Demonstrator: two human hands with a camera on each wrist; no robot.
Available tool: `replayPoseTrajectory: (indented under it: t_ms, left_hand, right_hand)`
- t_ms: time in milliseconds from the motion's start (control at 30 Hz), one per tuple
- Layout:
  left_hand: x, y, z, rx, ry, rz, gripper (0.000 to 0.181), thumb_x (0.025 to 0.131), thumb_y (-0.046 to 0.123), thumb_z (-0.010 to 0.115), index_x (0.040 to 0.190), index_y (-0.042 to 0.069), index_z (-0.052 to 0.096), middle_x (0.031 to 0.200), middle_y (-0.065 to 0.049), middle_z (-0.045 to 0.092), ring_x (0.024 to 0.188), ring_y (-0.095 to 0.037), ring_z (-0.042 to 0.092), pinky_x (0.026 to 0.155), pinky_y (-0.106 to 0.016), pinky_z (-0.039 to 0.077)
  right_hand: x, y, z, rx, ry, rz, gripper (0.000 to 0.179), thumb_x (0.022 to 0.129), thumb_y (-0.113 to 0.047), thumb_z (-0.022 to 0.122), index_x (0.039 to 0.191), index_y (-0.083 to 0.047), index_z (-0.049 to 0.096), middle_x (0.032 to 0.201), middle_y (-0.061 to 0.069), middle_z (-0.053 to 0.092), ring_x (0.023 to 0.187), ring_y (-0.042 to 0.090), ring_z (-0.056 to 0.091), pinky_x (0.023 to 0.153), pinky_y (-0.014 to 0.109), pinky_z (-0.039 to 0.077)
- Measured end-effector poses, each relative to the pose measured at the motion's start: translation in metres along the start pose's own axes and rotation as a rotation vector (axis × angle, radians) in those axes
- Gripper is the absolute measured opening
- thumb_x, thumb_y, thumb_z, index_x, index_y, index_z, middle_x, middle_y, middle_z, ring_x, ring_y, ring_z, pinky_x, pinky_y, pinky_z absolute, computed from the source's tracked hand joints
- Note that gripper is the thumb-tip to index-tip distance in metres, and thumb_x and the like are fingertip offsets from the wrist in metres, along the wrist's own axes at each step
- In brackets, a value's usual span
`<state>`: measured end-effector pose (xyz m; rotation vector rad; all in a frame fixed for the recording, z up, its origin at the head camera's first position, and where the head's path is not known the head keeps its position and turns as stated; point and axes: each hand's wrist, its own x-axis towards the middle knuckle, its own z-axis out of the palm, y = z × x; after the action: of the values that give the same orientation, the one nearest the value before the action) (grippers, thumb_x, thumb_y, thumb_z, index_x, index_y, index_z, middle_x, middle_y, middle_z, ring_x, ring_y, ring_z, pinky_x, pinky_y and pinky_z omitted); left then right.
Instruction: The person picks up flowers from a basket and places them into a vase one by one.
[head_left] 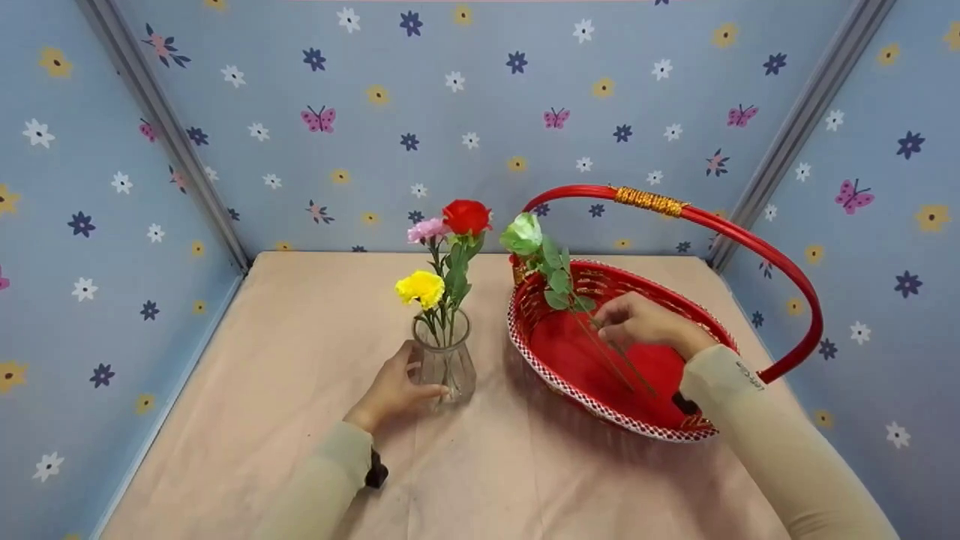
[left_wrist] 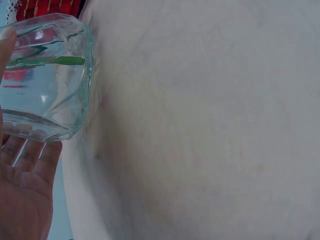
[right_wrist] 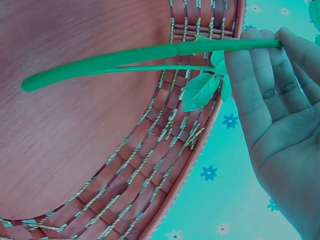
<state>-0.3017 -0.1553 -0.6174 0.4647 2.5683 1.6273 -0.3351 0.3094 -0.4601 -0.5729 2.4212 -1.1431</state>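
My left hand is curled partway round the upright glass vase, thumb on the near side. My right hand pinches the pale green rose by its stem, bloom near the left end of the red basket, stem end angled down over its inside. A strip of counter separates vase and basket; more stretches left to the wall. The arched handle rises beyond my right hand. I count three flowers in the vase (red, pink, yellow), one rose, one basket.
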Motion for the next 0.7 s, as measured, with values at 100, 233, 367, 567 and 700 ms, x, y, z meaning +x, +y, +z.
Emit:
replayPoseTrajectory:
  t_ms: [100,233,367,567,700]
  left_hand:
    - [0.001,0.000,0.000,-0.003,0.000,0.003,0.086,0.079,0.029,0.100,0.146,0.009,0.050,0.145,-0.018,0.064,0.142,-0.036,0.060,0.128,-0.053,0.047]
    - [0.001,-0.001,0.001,-0.003,0.001,0.003,0.087,0.079,0.029,0.101,0.146,0.009,0.050,0.145,-0.017,0.065,0.141,-0.035,0.060,0.128,-0.052,0.046]
    - [0.001,-0.001,0.001,0.002,0.002,0.003,0.088,0.078,0.030,0.101,0.147,0.009,0.050,0.146,-0.018,0.064,0.142,-0.036,0.060,0.128,-0.053,0.046]
    - [0.000,0.000,0.000,0.016,0.005,-0.005,0.087,0.078,0.029,0.101,0.146,0.009,0.050,0.147,-0.019,0.064,0.143,-0.037,0.059,0.127,-0.053,0.047]
    - [0.001,0.001,0.000,0.026,0.004,0.002,0.085,0.079,0.026,0.100,0.145,0.007,0.050,0.145,-0.020,0.063,0.142,-0.038,0.059,0.128,-0.051,0.048]
  right_hand:
    - [0.001,-0.005,0.000,-0.008,-0.004,-0.009,0.011,0.101,-0.002,0.068,0.107,-0.001,0.078,0.085,0.015,0.074,0.070,0.017,0.068,0.071,0.031,0.066]
    - [0.003,-0.014,-0.001,-0.010,-0.008,-0.005,0.013,0.102,-0.002,0.068,0.109,-0.001,0.079,0.086,0.012,0.075,0.070,0.016,0.069,0.071,0.031,0.066]
    - [0.004,-0.022,-0.001,-0.011,-0.004,-0.012,0.014,0.103,-0.004,0.068,0.113,0.002,0.078,0.086,0.013,0.075,0.071,0.014,0.069,0.070,0.030,0.066]
    - [0.008,-0.031,0.003,-0.008,-0.007,-0.021,0.015,0.103,-0.005,0.069,0.114,0.003,0.077,0.089,0.013,0.077,0.073,0.014,0.071,0.071,0.027,0.066]
    - [0.011,-0.038,0.009,0.030,-0.010,-0.037,0.012,0.104,-0.006,0.070,0.111,0.000,0.077,0.088,0.008,0.077,0.072,0.013,0.071,0.070,0.029,0.067]
